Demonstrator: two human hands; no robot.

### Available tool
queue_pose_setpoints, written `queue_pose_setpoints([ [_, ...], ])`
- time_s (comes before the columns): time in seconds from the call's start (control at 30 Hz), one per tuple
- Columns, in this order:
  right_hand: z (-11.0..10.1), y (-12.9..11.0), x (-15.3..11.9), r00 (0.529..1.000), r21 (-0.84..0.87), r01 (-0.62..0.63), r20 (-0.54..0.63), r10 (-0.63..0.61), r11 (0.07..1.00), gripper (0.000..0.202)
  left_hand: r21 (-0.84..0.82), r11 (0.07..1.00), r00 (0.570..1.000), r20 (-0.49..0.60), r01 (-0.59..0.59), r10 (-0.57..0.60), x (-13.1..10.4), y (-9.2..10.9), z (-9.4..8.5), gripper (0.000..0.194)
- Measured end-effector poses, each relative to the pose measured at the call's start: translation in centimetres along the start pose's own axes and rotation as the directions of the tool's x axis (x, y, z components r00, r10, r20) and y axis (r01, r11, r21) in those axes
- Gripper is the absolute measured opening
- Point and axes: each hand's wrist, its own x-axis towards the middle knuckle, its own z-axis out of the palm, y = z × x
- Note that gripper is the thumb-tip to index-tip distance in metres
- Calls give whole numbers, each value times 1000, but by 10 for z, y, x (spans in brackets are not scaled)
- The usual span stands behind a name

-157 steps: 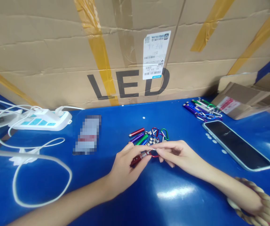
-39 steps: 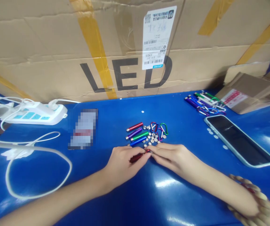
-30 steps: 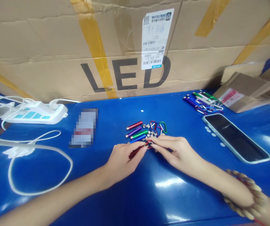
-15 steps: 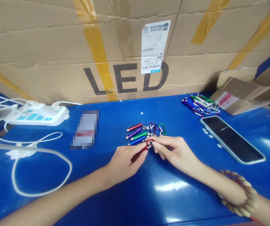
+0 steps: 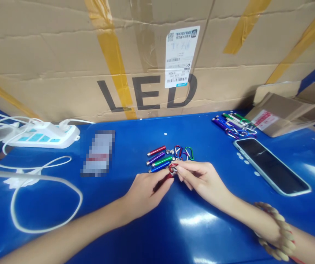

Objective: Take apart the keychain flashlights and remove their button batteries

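My left hand [image 5: 146,190] is closed around a small red metal tube [image 5: 170,176], most of it hidden by the fingers. A red carabiner [image 5: 173,166] stands at the tube's end, pinched by the fingertips of my right hand [image 5: 204,178]. Whether the two parts are joined cannot be made out. Just beyond my hands lie a red tube [image 5: 156,150], a purple tube [image 5: 155,158], a green tube [image 5: 162,161] and a blue tube [image 5: 159,167], side by side. Small silver caps [image 5: 168,151] and several carabiners, one of them green [image 5: 189,153], lie at their right ends.
At the back right is a pile of coloured tubes with carabiners [image 5: 233,124], beside an open cardboard box [image 5: 281,112]. A phone [image 5: 271,165] lies nearer. On the left are a power strip [image 5: 64,141], white cables [image 5: 80,200] and a blurred-out flat object [image 5: 98,152]. A large carton [image 5: 69,58] stands behind.
The view has shifted very slightly. Both hands stay together at the red tube and carabiner, with only a small shift of the fingers; a little more of the tube's end shows.
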Motion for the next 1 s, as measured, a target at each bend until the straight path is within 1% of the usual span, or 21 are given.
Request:
queue_pose_setpoints([
  [0.1, -2, -2, 0, 1000, 10, -7, 21, 7, 1000, 35, -27, 999, 1000, 12, 24, -24, 0, 0, -1, 17],
  [0.17, -3, -1, 1, 998, 25, -18, 58, 16, 1000, 34, -54, 997, 998, 29, 61, -60, -1, 2, -2, 18],
  [0.27, -4, 2, 0, 991, 71, -32, 134, 22, 997, 26, -92, 988, 992, 39, 123, -120, 0, 4, -5, 21],
  [0.33, -5, 4, 0, 987, 89, -28, 160, 13, 996, 24, -105, 982, 987, 45, 157, -153, -1, 6, -6, 23],
  [0.47, -6, 3, 1, 981, 88, -42, 193, 24, 995, 25, -65, 979, 982, 22, 191, -190, -1, 6, -5, 24],
  [0.57, -6, 1, 1, 980, 70, -63, 191, 49, 996, 29, -30, 983, 983, -6, 181, -181, -1, 5, -3, 25],
  [0.63, -5, 2, 0, 986, 18, -21, 165, 18, 1000, 28, -5, 987, 987, -26, 161, -161, -1, 4, -2, 26],
  [0.7, -5, 6, -2, 989, -94, 80, 130, -67, 992, 33, 31, 990, 989, -59, 140, -138, -1, 3, -1, 27],
  [0.77, -5, 10, -3, 980, -216, 184, 114, -162, 959, 37, 68, 990, 989, -95, 120, -113, -1, 2, -1, 26],
  [0.87, -7, 14, -4, 961, -320, 274, 133, -244, 907, 35, 118, 990, 990, -130, 75, -60, -2, 1, 0, 26],
  [1.0, -8, 14, -4, 939, -374, 342, 178, -295, 862, 29, 163, 987, 988, -153, 2, 23, -3, 2, 2, 25],
])
